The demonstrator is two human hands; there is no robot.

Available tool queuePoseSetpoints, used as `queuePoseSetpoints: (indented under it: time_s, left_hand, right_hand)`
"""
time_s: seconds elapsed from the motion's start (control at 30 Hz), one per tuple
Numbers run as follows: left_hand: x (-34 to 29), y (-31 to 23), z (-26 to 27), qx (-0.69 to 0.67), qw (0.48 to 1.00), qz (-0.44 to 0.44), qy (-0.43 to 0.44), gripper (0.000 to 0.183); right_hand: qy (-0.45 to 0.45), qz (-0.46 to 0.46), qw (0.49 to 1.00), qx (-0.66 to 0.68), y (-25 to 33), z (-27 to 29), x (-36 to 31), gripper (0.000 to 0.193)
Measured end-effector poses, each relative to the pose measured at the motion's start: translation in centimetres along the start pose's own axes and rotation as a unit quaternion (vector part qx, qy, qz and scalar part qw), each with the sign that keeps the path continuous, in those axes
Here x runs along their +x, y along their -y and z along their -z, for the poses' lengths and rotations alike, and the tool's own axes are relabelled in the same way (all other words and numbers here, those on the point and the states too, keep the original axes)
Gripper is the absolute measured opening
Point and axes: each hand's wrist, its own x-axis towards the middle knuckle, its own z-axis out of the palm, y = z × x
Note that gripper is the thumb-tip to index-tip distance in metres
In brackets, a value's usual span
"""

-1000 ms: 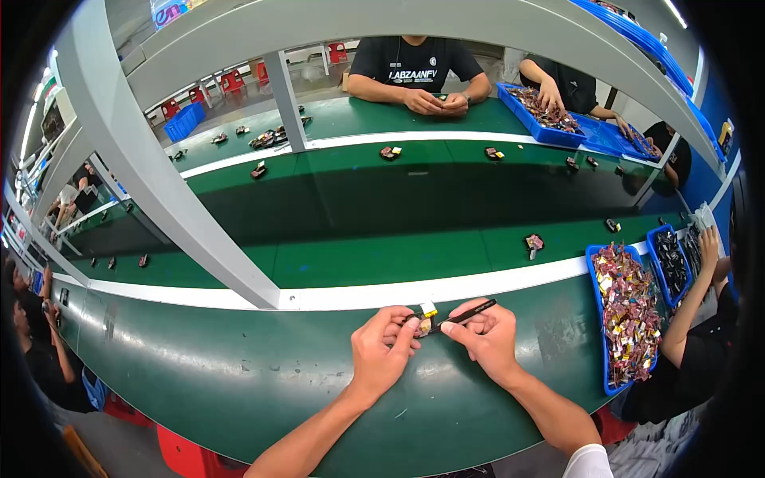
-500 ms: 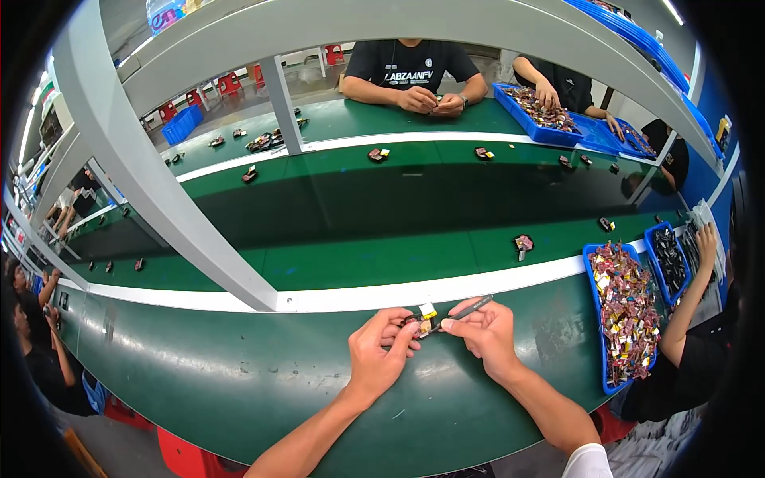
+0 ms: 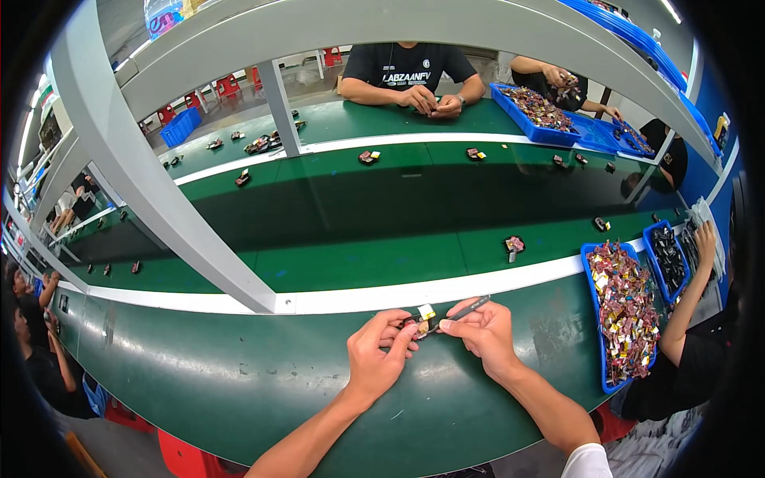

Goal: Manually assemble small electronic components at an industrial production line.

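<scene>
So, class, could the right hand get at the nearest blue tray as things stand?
Probably yes: the right hand has the open-topped tray to its right on the same bench, with nothing seen in between. It may first need to put down the dark tool it holds.

bright; lit tube (image 3: pixel 674 11) upper right; soft glare on green tabletop (image 3: pixel 239 398); grey beam (image 3: pixel 351 49) bowed; corners black.

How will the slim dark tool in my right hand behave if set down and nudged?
The slim dark tool looks straight in your right hand, so it's probably stiff. Its thin body suggests little weight. Being long and narrow, it may roll.
</scene>
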Motion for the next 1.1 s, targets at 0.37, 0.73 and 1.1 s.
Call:
queuePoseSetpoints:
  time_s: [0.37, 0.73, 1.1]
  left_hand:
    - [0.1, 0.2, 0.2, -0.005, 1.0, 0.008, 0.0, 0.019]
    - [0.7, 1.0, 1.4, -0.175, 0.976, 0.092, 0.092, 0.027]
    - [0.9, 1.0, 1.8, -0.189, 0.971, 0.094, 0.116, 0.029]
  right_hand:
    - [-0.01, 0.018, 1.0, 0.004, -0.1, -0.3, 0.1, 0.015]
    - [0.017, 0.033, 0.998, 0.056, -0.7, -0.2, 0.0, 0.017]
    - [0.004, 0.179, 0.984, -0.022, -2.0, -0.4, -0.2, 0.015]
